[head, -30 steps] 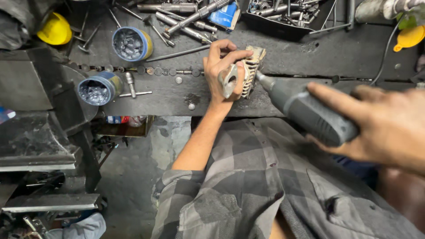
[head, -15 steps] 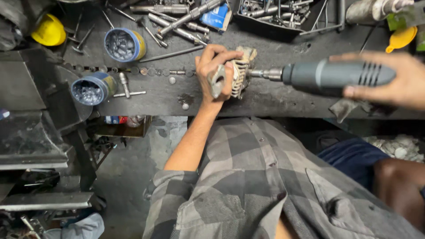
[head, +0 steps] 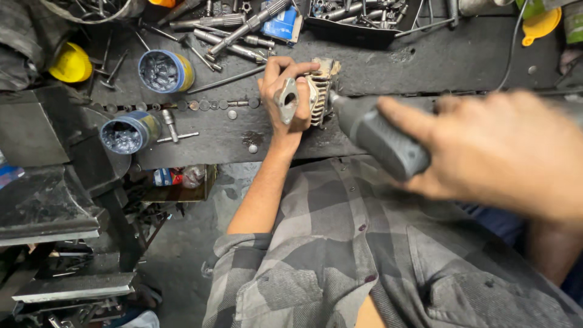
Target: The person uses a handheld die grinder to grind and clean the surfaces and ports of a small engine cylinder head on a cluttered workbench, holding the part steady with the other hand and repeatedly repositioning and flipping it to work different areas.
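My left hand (head: 284, 91) grips a ribbed metal housing part (head: 320, 86), like an alternator casing, and holds it on edge against the dark workbench (head: 388, 67). My right hand (head: 492, 152), large and blurred near the camera, is wrapped around a grey rotary power tool (head: 375, 133). The tool's nose points up-left and meets the right side of the housing. I wear a grey plaid shirt.
Two blue tins of small metal parts (head: 163, 70) (head: 126, 131) stand left of the hand. Sockets, bolts and extension bars (head: 240, 30) litter the back. A black tray of hardware (head: 358, 18), a yellow funnel (head: 540, 24) and a yellow cap (head: 70, 62) sit along the edges.
My right hand tilted the power tool from level to angled up-left and came closer to the camera. The left hand kept hold of the housing.
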